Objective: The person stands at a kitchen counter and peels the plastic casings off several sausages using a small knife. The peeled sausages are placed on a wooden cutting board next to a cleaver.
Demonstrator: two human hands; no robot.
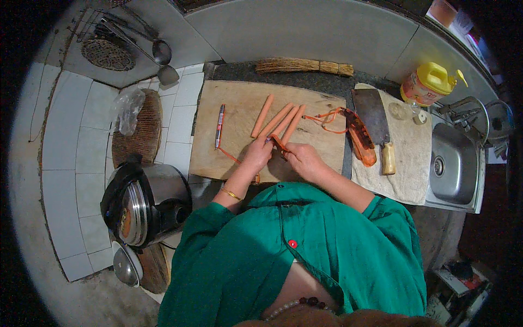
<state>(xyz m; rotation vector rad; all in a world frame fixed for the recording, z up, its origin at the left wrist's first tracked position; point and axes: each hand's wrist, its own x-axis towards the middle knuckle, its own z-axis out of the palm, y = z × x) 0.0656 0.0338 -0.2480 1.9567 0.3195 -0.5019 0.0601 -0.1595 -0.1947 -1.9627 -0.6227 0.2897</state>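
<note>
My left hand [259, 154] and my right hand [303, 159] meet over the front part of a wooden cutting board [233, 92]. Between their fingers they pinch a narrow orange strip [278, 143], perhaps sausage casing. Several peeled, orange-pink sausages [278, 118] lie just beyond my fingers, most in a loose fan and one apart at the left. A slim tube in printed wrapping [220, 124] rests left of them, with a thin orange strip trailing towards my left wrist. Orange strips [327, 120] and a printed orange wrapper [359, 137] lie to the right, partly past the board's edge.
A cleaver [372, 118] lies on a cloth [408, 163] at the right, beside a steel sink [457, 155]. Behind stand a yellow jug [427, 86] and a straw brush [302, 66]. A pressure cooker [163, 196] and a round woven mat [137, 143] are at the left.
</note>
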